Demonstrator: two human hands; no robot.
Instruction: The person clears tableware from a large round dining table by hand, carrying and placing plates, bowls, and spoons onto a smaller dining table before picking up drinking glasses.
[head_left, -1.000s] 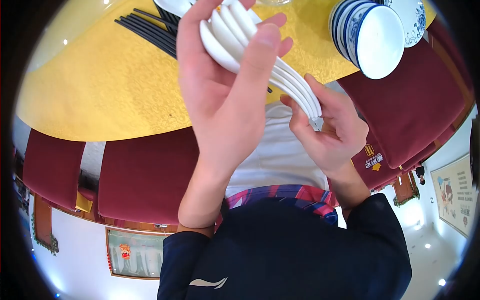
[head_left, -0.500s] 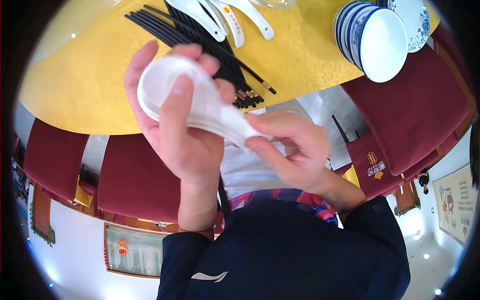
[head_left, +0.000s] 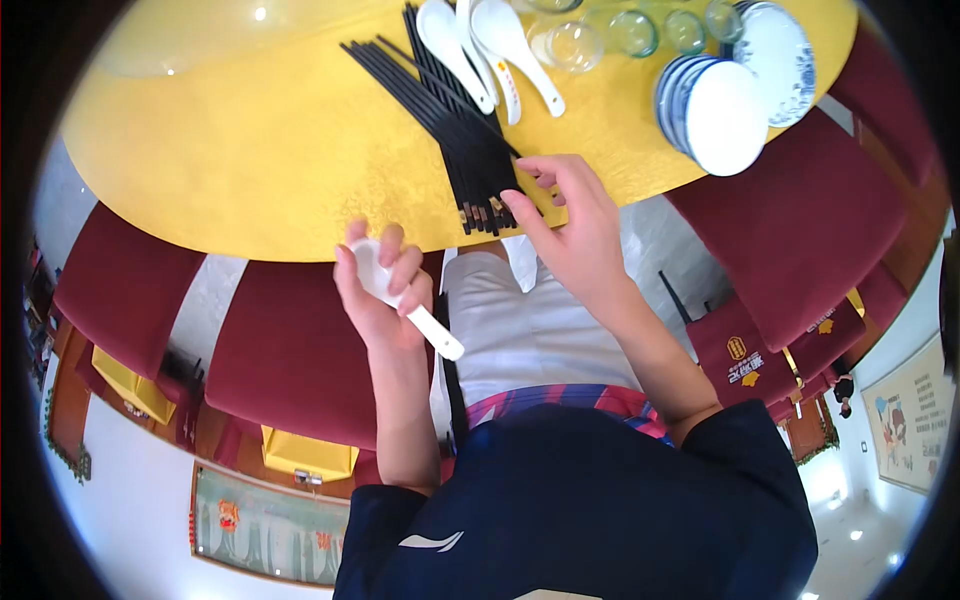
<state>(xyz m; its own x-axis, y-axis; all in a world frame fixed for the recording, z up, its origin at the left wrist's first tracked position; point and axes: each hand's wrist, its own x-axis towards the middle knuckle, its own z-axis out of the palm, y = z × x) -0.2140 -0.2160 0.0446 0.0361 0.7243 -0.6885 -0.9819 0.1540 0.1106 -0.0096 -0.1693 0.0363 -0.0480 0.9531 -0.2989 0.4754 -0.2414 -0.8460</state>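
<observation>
In my left hand point(head_left: 385, 285) is a white soup spoon point(head_left: 437, 335); the fingers curl round its bowl and the handle points down to the right. My right hand point(head_left: 575, 225) holds nothing, its thumb and fingers apart, close to the gold-banded ends of a bundle of black chopsticks point(head_left: 440, 120). Those chopsticks lie in a loose, partly crossed pile near the table's edge. More white spoons point(head_left: 515, 50) rest at and beside the pile's far end, some overlapping.
On the yellow-covered table point(head_left: 230, 150) stand several clear glasses point(head_left: 575, 47). A tipped stack of blue-rimmed bowls point(head_left: 725, 118) and patterned plates point(head_left: 775, 60) sit at the right edge. Dark red chairs point(head_left: 290, 350) flank me on both sides.
My right hand has let go of the spoon and moved up and away, towards the chopsticks. My left hand has lowered, still gripping a spoon. The view now takes in more of the table.
</observation>
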